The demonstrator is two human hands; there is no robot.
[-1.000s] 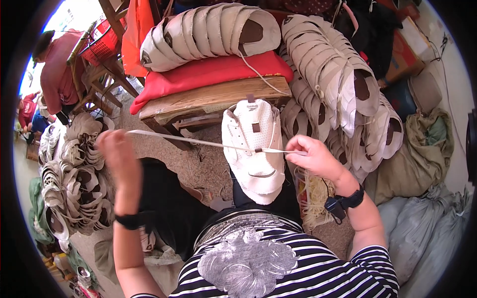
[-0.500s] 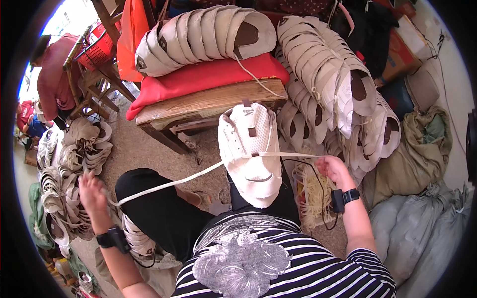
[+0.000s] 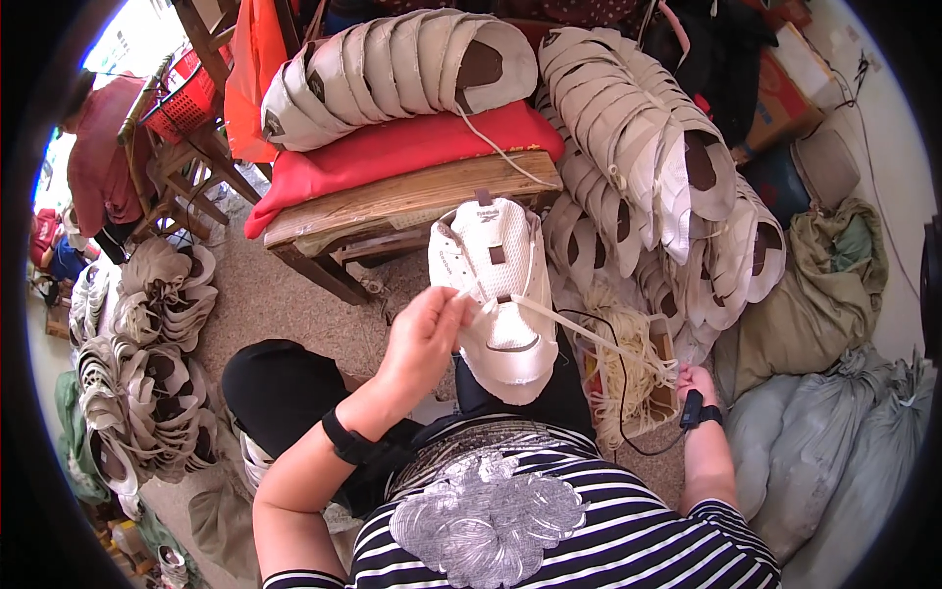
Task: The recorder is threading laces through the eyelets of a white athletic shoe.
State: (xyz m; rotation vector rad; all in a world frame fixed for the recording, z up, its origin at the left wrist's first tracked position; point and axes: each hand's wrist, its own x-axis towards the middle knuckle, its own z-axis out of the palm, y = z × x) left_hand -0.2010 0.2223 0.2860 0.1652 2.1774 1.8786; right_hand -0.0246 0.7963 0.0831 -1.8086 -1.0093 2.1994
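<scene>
A white shoe upper [image 3: 510,257] with a brown tab and punched eyelets rests toe-down across my lap. A pale flat shoelace [image 3: 564,320] runs through its lowest eyelets and stretches off to the right. Close against the upper's left side, my left hand [image 3: 427,329] pinches the lace's left part near the eyelets. Lower right, beside the box of laces, my right hand [image 3: 698,384] is closed at the lace's far end; its fingertips are partly hidden. Both wrists wear black bands.
A wooden bench [image 3: 412,211] ahead carries a red cushion [image 3: 392,157] and nested uppers [image 3: 392,74]. More uppers [image 3: 638,118] pile at right. A box holds loose laces [image 3: 628,378]. Grey sacks [image 3: 824,442] stand right; stacked uppers [image 3: 157,383] lie left. Someone in red [image 3: 103,147] is far left.
My left hand has swung in from the far left to the upper's eyelets. My right hand has moved down and right, drawing out the lace on that side.
</scene>
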